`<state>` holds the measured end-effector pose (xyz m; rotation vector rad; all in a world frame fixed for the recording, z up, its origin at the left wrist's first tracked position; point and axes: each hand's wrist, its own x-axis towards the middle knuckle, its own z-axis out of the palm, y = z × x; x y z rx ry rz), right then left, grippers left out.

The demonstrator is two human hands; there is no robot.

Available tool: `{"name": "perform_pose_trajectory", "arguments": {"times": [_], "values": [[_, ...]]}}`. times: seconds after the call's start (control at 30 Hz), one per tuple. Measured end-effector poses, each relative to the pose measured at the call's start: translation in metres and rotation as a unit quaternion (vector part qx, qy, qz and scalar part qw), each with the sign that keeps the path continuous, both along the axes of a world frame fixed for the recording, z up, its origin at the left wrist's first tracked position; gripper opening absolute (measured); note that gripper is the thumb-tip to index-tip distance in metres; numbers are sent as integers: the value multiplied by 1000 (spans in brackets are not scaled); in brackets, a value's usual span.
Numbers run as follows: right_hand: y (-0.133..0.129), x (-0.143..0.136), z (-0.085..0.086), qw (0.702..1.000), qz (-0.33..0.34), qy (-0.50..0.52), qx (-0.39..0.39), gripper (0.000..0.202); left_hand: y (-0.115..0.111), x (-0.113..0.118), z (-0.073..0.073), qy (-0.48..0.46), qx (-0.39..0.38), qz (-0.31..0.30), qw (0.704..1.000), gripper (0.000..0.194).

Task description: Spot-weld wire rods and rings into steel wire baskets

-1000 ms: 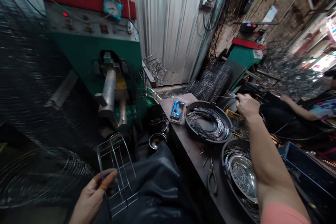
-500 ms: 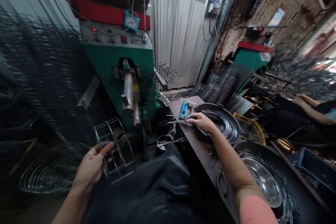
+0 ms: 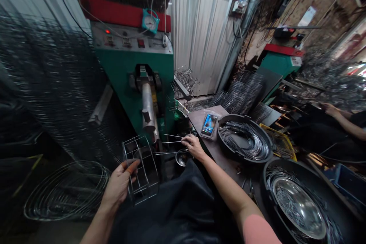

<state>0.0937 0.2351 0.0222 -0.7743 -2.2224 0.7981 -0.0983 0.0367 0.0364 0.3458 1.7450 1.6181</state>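
Note:
My left hand (image 3: pixel 121 181) grips a wire basket frame (image 3: pixel 147 173) by its near side, thumb pressed over the wires. The frame is tilted, its curved wires toward the right. Pinched between the fingertips of my right hand (image 3: pixel 192 145) are thin metal wires (image 3: pixel 171 142), which point left toward the frame without touching it. Just above them, the green spot welding machine (image 3: pixel 126 65) holds out its metal electrode arm (image 3: pixel 148 103). How many wires my right hand has, I cannot tell exactly.
On the bench (image 3: pixel 219 148) at right lie a phone (image 3: pixel 209 125) and a black pan of wires (image 3: pixel 270 148). Nearer is another pan holding a steel bowl (image 3: pixel 300 206). Wire hoops (image 3: pixel 65 190) lie low at left. A co-worker's hand (image 3: pixel 331 110) shows at far right.
My right hand has moved left and down from beside the phone, bringing the wires toward the frame. My left hand has shifted right with the frame. The view has turned slightly.

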Motion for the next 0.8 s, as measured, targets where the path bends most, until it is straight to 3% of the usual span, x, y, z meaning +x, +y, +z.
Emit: {"name": "perform_pose_trajectory", "arguments": {"times": [0.23, 0.43, 0.8], "values": [[8, -16, -7, 999, -16, -1, 39, 13, 9, -5, -6, -22, 6, -6, 1000, 42], [12, -24, -9, 999, 24, 7, 43, 15, 19, -3, -5, -36, 31, -3, 999, 41], [13, -35, -7, 997, 41, -45, 55, 16, 24, -6, -7, -83, 61, -3, 995, 41]]}}
